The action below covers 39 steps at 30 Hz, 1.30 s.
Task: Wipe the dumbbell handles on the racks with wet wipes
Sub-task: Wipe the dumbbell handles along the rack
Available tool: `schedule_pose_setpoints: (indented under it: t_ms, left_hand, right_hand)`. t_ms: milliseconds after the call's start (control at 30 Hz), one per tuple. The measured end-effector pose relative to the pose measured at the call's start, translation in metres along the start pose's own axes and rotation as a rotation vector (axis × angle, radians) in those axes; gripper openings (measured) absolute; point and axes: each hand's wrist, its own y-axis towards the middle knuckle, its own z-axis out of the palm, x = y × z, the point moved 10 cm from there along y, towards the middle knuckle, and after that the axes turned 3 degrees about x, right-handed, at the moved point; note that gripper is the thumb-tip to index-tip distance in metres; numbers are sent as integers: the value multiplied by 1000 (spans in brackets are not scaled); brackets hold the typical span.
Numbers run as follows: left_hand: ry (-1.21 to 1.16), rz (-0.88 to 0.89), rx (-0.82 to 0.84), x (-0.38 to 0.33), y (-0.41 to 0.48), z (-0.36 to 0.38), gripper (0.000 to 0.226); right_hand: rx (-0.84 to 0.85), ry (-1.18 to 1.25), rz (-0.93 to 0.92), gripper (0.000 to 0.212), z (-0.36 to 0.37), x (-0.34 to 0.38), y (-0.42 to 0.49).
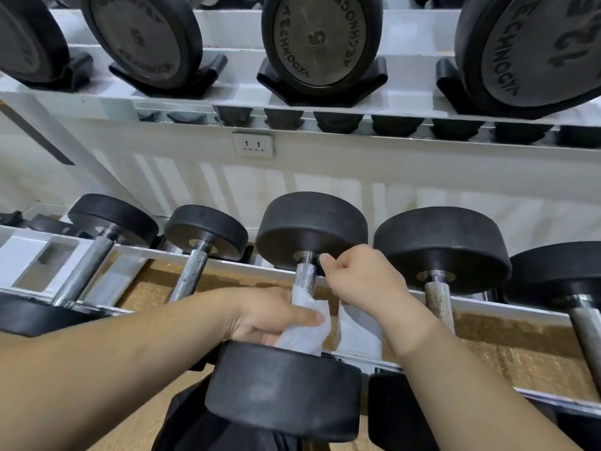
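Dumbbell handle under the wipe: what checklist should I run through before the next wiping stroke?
1. Wipe wrapped round the handle: ok.
2. Left hand grips the wipe, fingers curled round it: ok.
3. Dumbbell lies across the rack: ok.
4. Whole handle covered: not ok, the knurled top end is bare.
5. Right hand clear of the wipe's path: not ok, it sits beside the handle's top.
6. What the right hand holds: cannot tell.
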Motion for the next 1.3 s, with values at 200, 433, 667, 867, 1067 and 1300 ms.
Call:
schedule_pose_setpoints:
  t_ms: [200, 433, 667, 867, 1067, 1300]
  left_hand:
    - [-106, 131, -235, -45, 26, -21, 32]
    - [67, 2, -36, 4, 10, -4, 23]
    - [-102, 141, -218, -44, 35, -27, 37]
    - [5, 41, -13, 1, 18, -5, 24]
    - [-41, 82, -32, -17, 24, -12, 13]
    - [-190, 183, -95, -26, 44, -21, 28]
  right_hand:
    - [65, -30, 31, 57, 10, -10, 2]
    - [93, 17, 81, 60, 15, -16, 4]
    - [187, 57, 97, 56, 28, -18, -1]
    - [176, 67, 114, 59, 25, -17, -2]
    - [213, 15, 97, 55, 33, -19, -2]
    - [237, 12, 123, 53, 30, -20, -7]
